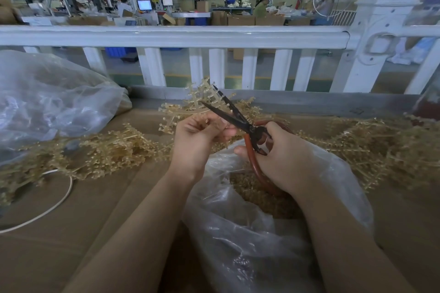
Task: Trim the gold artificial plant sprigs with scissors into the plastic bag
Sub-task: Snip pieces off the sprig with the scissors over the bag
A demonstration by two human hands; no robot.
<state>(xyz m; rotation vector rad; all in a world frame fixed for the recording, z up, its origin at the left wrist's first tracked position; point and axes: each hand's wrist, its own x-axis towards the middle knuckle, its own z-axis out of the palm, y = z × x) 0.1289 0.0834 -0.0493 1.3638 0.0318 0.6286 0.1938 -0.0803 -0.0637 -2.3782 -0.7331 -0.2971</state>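
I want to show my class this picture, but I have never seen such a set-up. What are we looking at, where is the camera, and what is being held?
There is no machine here, only a person at work. The one picture comes from a camera worn on the head, looking down at both hands. The left hand pinches a gold sprig. The right hand grips red-handled scissors, blades open at the sprig. Below lies an open plastic bag with trimmed pieces inside. More loose sprigs lie across the brown table.
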